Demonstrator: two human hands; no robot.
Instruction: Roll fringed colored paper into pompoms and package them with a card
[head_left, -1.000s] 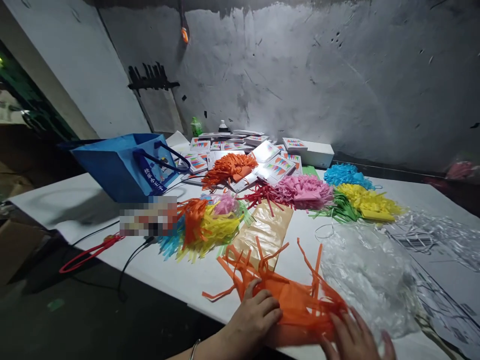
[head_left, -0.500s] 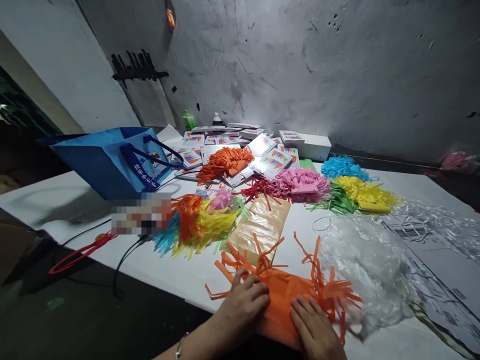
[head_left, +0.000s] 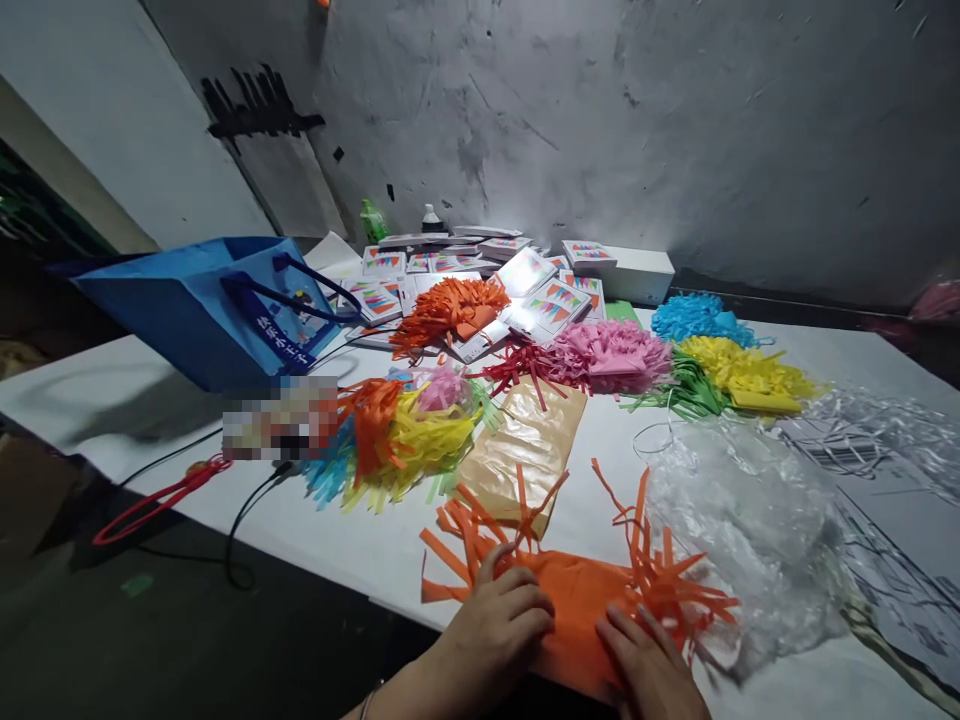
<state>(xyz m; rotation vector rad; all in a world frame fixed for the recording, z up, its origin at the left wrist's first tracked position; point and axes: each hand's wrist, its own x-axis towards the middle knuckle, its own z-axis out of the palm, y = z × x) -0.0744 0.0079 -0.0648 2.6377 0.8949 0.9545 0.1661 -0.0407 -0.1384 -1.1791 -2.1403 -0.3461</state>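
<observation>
Left hand (head_left: 499, 625) and right hand (head_left: 649, 670) spread, palms down, pressing orange fringed paper (head_left: 581, 590)

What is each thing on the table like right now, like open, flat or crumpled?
Orange fringed paper: lying flat, pressed down by both hands.
Left hand: palm down on the paper.
Right hand: palm down on the paper.
Blue bag: open, tipped on its side.
Clear plastic bags: crumpled in a heap.
Tan packet: lying flat.
Pink fringed pile: fluffed up.
Small cards: spread about, face up.
</observation>
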